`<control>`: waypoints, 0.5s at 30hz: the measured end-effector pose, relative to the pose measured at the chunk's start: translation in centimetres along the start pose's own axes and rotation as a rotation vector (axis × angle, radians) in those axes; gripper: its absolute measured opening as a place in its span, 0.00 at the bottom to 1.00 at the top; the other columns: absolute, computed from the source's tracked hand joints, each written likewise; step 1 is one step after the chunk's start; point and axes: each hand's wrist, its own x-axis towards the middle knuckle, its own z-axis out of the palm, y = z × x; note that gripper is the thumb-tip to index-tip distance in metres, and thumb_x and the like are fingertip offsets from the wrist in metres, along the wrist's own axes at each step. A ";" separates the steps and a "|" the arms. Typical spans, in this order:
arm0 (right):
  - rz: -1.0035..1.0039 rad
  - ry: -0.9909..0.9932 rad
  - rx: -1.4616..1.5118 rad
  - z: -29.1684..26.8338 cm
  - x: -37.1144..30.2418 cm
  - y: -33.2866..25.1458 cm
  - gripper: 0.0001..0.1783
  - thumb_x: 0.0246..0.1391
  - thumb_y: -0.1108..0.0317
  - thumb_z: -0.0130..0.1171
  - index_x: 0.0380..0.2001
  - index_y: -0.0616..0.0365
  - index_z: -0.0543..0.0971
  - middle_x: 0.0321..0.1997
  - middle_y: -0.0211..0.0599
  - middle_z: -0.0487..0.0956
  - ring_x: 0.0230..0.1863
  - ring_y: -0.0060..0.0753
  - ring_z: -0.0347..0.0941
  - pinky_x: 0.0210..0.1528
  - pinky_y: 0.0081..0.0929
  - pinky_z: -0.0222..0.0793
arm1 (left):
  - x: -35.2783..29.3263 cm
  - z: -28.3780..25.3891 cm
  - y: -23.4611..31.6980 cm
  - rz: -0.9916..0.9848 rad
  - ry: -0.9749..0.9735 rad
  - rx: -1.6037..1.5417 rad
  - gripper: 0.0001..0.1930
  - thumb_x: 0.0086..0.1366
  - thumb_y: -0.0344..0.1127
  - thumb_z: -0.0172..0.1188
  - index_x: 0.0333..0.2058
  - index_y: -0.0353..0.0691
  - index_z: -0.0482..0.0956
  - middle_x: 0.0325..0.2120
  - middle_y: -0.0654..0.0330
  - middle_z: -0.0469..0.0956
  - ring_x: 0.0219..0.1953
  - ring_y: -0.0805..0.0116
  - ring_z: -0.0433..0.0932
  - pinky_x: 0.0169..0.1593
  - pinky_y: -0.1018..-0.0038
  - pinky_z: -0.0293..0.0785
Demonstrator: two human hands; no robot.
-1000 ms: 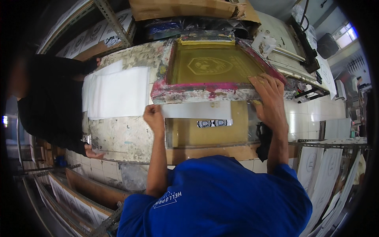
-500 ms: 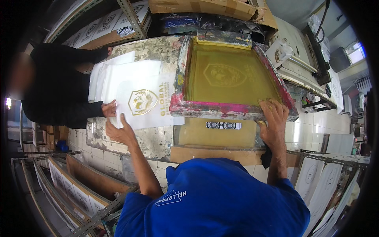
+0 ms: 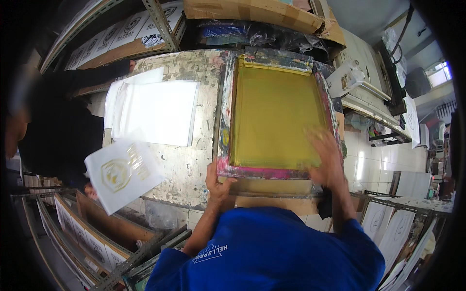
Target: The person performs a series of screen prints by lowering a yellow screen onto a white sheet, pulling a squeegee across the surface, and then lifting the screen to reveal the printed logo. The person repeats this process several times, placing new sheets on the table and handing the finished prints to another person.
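Note:
A screen-printing frame (image 3: 272, 173) with a yellow-green mesh (image 3: 276, 116) lies flat on the worktable. Its wooden sides are crusted with pink, white and yellow ink. My left hand (image 3: 219, 185) grips the frame's near left corner, fingers along the side and thumb at the front edge. Over the near right corner, my right hand (image 3: 327, 159) is blurred by motion, its fingers spread and nothing seen in it. A squeegee-like bar (image 3: 276, 65) rests at the far end of the mesh. Left of the frame lies a stack of blank white sheets (image 3: 162, 111).
A co-worker in black (image 3: 63, 121) at the left holds a white sheet with a gold crest (image 3: 121, 174) beyond the table's edge. Racks with boards (image 3: 92, 228) stand at lower left. Shelving (image 3: 162, 24), a cardboard box (image 3: 262, 12) and a plastic container (image 3: 345, 77) sit at the back.
The frame has come down flat over the board. My left hand has left the printed sheet for the frame's corner. The co-worker has carried that sheet left and toward me.

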 end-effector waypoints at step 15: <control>-0.114 0.056 -0.118 10.5 31.3 21.7 0.27 0.49 0.73 0.65 0.56 0.49 0.75 0.50 0.46 0.81 0.55 0.54 0.76 0.56 0.48 0.71 | -2.4 0.2 -3.7 0.058 -0.071 0.211 0.52 0.53 0.60 0.74 0.66 0.28 0.65 0.52 0.42 0.76 0.51 0.42 0.74 0.56 0.53 0.69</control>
